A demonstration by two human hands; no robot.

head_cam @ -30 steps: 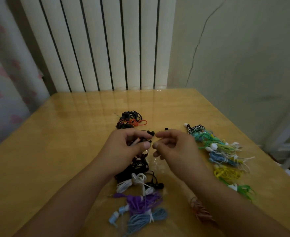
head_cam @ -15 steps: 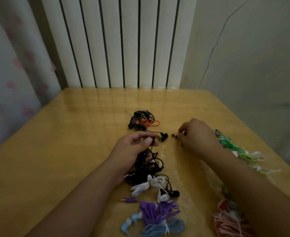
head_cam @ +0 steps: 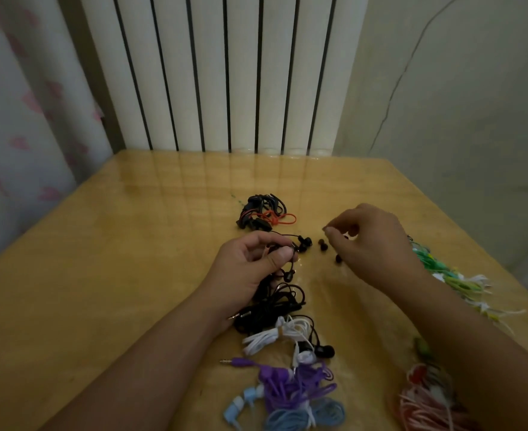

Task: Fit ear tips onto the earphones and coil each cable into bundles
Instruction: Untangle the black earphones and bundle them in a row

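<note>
Left hand (head_cam: 250, 262) pinches black cable, earbud (head_cam: 303, 244) pointing right. Loose tips (head_cam: 322, 244) lie just right of it, under right hand (head_cam: 371, 244); fingertips pinched, contents unclear.

Nothing to read here: no lettering, label, brand mark or number shows on any of the earphones or their cables, and none on the desk, the radiator, the curtain or the wall.
</note>
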